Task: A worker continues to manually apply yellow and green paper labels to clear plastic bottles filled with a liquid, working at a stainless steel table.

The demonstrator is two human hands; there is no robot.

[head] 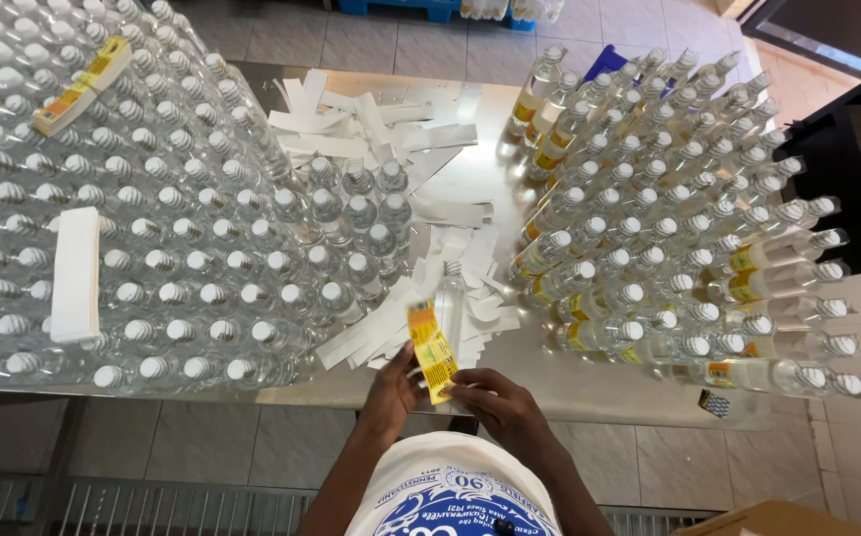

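Note:
My left hand point(391, 392) and my right hand point(500, 402) together pinch a yellow label strip point(431, 347) at the near edge of a steel table point(589, 382). The strip stands up between the fingers, just in front of one clear bottle with a white cap point(450, 298) that stands alone among peeled white backing strips point(381, 333). To the left is a dense block of unlabelled clear bottles point(152, 248). To the right stand several clear bottles with yellow labels point(668, 248).
A stack of yellow labels point(81, 87) and a stack of white strips point(75, 273) lie on top of the left bottles. More white backing strips point(371, 124) litter the table's far middle. A blue pallet point(400, 8) sits on the tiled floor beyond. A cardboard box corner point(778, 518) shows at the bottom right.

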